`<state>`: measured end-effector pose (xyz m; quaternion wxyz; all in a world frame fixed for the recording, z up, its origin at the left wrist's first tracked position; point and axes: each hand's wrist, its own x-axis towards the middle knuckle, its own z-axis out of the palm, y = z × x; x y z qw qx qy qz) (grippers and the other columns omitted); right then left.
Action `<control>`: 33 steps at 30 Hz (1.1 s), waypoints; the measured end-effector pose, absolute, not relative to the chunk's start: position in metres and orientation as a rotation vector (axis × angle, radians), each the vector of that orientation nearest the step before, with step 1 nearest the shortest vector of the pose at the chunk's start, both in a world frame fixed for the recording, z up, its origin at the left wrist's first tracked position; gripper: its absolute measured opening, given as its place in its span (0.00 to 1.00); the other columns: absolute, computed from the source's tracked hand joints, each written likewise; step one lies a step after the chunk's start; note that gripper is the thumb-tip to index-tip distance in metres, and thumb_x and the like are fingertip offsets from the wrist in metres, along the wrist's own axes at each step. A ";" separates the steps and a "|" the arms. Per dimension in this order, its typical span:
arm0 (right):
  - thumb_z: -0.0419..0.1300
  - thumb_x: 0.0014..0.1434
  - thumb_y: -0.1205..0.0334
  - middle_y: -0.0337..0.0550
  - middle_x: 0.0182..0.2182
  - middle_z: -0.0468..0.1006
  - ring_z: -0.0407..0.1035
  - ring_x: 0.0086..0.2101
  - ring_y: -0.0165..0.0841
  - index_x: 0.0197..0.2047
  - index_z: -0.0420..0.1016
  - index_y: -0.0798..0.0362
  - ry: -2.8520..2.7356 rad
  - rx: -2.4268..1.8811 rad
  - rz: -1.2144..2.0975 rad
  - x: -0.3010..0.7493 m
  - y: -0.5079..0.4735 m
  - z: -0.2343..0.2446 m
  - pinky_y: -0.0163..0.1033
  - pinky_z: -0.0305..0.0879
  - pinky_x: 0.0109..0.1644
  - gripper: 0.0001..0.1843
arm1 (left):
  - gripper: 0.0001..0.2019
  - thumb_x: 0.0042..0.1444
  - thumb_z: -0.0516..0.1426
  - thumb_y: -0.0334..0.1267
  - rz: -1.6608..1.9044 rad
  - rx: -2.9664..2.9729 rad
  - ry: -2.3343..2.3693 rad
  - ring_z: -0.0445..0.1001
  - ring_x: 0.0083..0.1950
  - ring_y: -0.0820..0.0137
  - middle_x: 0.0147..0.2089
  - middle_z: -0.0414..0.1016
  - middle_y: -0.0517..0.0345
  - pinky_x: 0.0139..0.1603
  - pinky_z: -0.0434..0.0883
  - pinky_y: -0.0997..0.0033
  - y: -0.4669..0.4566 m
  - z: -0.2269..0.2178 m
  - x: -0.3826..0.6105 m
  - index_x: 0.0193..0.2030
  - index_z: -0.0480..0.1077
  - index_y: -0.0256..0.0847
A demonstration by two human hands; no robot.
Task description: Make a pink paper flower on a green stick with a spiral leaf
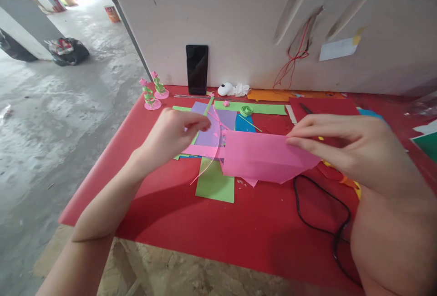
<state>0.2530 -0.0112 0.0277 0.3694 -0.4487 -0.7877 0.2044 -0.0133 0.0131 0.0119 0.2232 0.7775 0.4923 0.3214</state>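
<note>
Status: left hand [172,134] fingers pinch the top of a thin pink strip [205,170], which curves down over the green sheet [215,184]. Right hand [344,143] fingers are pressed flat together, pinching the right edge of the pink sheet [259,157], held just above the desk [205,227] mid-frame. Done, by the look of it: two paper flowers [150,95] at the back-left corner and one green coil [246,110]. Left: pink sheet looks mostly uncut, strip not yet rolled.

Makeshift craft corner in an unfinished building, bare concrete floor [51,118] on the left, loose red wires [293,59] on the far wall, red-covered tabletop [164,205] strewn with coloured paper sheets [215,184], paper flower models [152,93] at far left
</note>
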 end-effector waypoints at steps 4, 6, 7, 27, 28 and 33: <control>0.62 0.55 0.68 0.36 0.25 0.76 0.69 0.26 0.28 0.26 0.77 0.44 -2.048 -1.046 0.499 0.251 -0.016 0.029 0.35 0.65 0.29 0.09 | 0.13 0.63 0.51 0.41 1.048 1.968 1.114 0.79 0.38 0.71 0.33 0.81 0.56 0.40 0.75 0.73 0.012 0.009 -0.009 0.44 0.74 0.37; 0.61 0.57 0.69 0.35 0.26 0.76 0.69 0.27 0.27 0.29 0.79 0.42 -2.062 -0.986 0.508 0.248 -0.018 0.027 0.35 0.65 0.29 0.11 | 0.20 0.60 0.54 0.49 0.948 1.862 0.875 0.79 0.41 0.69 0.39 0.81 0.53 0.39 0.75 0.74 0.005 0.007 0.000 0.52 0.70 0.37; 0.60 0.57 0.69 0.35 0.27 0.76 0.69 0.27 0.27 0.31 0.79 0.42 -2.049 -0.968 0.496 0.246 -0.018 0.026 0.35 0.65 0.29 0.11 | 0.20 0.55 0.59 0.49 0.888 1.877 0.864 0.78 0.41 0.69 0.40 0.81 0.53 0.37 0.74 0.76 0.001 0.006 0.005 0.50 0.72 0.37; 0.62 0.57 0.69 0.34 0.32 0.81 0.75 0.31 0.30 0.33 0.77 0.43 -2.002 -0.969 0.325 0.218 -0.042 0.019 0.37 0.73 0.35 0.09 | 0.14 0.57 0.54 0.24 1.054 2.394 0.777 0.74 0.23 0.80 0.29 0.82 0.59 0.23 0.70 0.83 -0.028 -0.006 0.021 0.46 0.76 0.34; 0.61 0.57 0.69 0.34 0.31 0.81 0.75 0.30 0.30 0.32 0.77 0.44 -2.010 -0.970 0.343 0.218 -0.041 0.018 0.36 0.73 0.34 0.09 | 0.13 0.56 0.54 0.24 1.054 2.401 0.770 0.74 0.23 0.79 0.29 0.82 0.58 0.23 0.70 0.83 -0.028 -0.007 0.021 0.44 0.76 0.33; 0.60 0.58 0.68 0.34 0.31 0.81 0.75 0.29 0.29 0.30 0.76 0.45 -2.038 -0.997 0.396 0.216 -0.040 0.016 0.35 0.73 0.34 0.08 | 0.06 0.56 0.58 0.25 1.097 2.377 0.757 0.76 0.25 0.78 0.29 0.82 0.57 0.24 0.71 0.83 -0.028 -0.006 0.026 0.38 0.77 0.33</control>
